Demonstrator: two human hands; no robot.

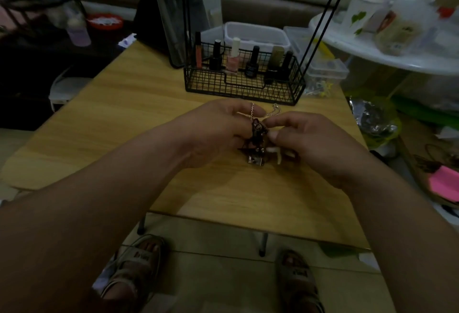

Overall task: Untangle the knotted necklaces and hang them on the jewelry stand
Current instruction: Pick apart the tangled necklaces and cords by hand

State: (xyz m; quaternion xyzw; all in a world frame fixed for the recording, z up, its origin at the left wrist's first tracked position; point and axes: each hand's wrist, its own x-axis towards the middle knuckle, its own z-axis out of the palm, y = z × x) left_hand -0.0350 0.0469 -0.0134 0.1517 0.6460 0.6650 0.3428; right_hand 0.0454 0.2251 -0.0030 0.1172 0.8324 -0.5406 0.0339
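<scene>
The wire basket (223,84) was black grid, the nail polish bottle (232,63) pink with a white cap, the table (124,119) pale woodgrain, the necklace chain (252,111) silver.

My left forearm (111,188) enters from the lower left and runs up and to the right. My right forearm (397,213) enters from the lower right and runs up and to the left. Both meet near the middle of the view, and both wrists are roughly straight.

My left hand (216,129) is turned back-up with its fingers curled. Its forefinger and thumb pinch the knotted necklaces (257,136) from the left.

My right hand (313,144) mirrors it, back-up. Its forefinger and thumb pinch the same tangle from the right, and the other fingers are curled under.

The fingertips of the two hands lie just beside each other, with the tangle between them.
</scene>
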